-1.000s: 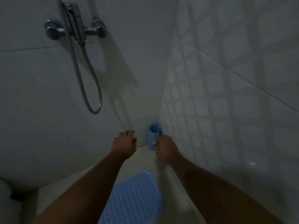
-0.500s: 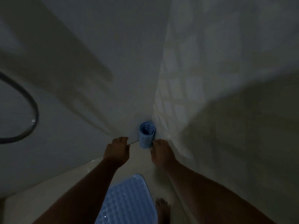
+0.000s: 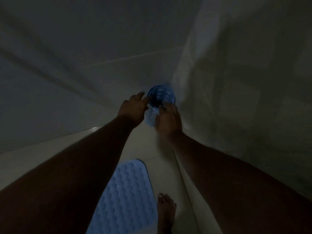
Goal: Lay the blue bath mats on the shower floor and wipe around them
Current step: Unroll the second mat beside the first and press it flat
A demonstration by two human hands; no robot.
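Closing on the rolled mat point(image 3: 160, 98) in the corner, both hands now touch it: left hand point(image 3: 133, 108) spread wide, right hand point(image 3: 168, 120) gripping; unrolling beside the flat mat point(image 3: 125, 196) seems next

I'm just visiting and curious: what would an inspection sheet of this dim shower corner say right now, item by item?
Surface: pale tiled shower floor, dim, partly covered.
Job's things: one flat blue bubble-textured bath mat lies on the floor; one rolled blue bath mat stands upright in the corner.
Clutter: nothing seen.
Hands: left hand touches the roll's left side; right hand rests on its right side; whether either grips firmly cannot be told.
Cables: nothing seen.
Surroundings: grey tiled walls meeting at the corner; a bare foot beside the flat mat.
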